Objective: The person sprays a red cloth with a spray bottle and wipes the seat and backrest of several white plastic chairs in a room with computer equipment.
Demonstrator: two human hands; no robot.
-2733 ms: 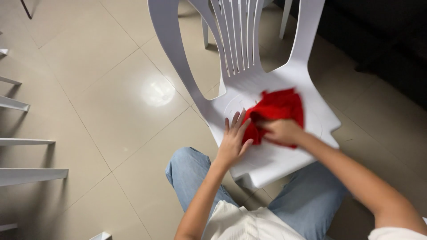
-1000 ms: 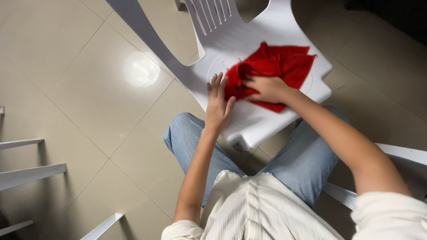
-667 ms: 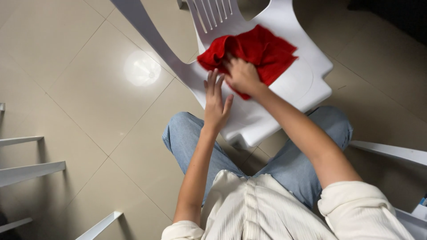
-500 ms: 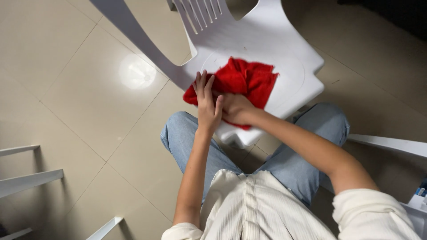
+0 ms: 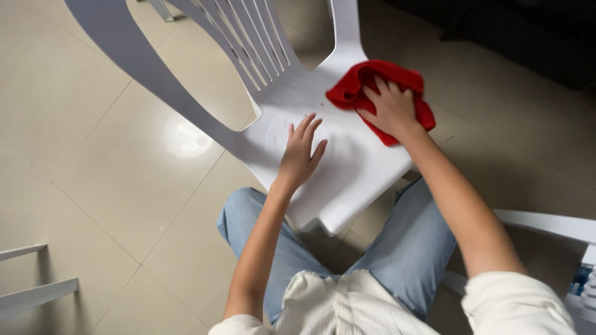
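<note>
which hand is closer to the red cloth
Right. The right hand lies flat on top of the red cloth, pressing it to the white chair; the left hand rests on the seat, apart.

Soft even light, glare spot on floor tiles (image 5: 184,138), sharp

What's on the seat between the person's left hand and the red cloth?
Nothing: in the head view, only bare white chair seat lies between the left hand, flat on the seat, and the red cloth under the right hand.
</note>
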